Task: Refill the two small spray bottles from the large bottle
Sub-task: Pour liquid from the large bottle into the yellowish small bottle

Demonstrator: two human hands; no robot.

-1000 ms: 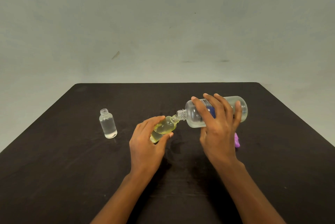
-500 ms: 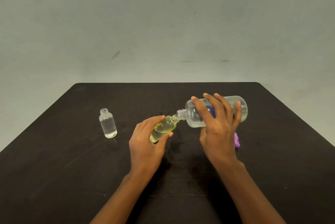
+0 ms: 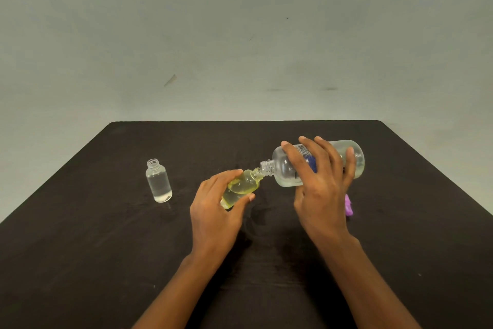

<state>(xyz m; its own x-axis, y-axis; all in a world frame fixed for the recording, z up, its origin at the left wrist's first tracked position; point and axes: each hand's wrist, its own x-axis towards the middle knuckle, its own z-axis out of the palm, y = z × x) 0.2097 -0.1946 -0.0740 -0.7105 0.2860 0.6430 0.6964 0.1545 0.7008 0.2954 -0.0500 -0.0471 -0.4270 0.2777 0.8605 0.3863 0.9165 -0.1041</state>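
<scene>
My right hand (image 3: 320, 184) grips the large clear bottle (image 3: 285, 168), tipped almost level with its open neck pointing left. That neck meets the mouth of a small yellow-tinted bottle (image 3: 241, 187), which my left hand (image 3: 216, 211) holds tilted above the table. Pale liquid lies inside the small bottle. A second small clear bottle (image 3: 158, 182) stands upright and uncapped to the left, apart from both hands, with clear liquid in it.
A purple object (image 3: 349, 205) lies on the dark table (image 3: 80, 248) just right of my right hand, partly hidden behind it. A plain grey wall rises beyond the table's far edge.
</scene>
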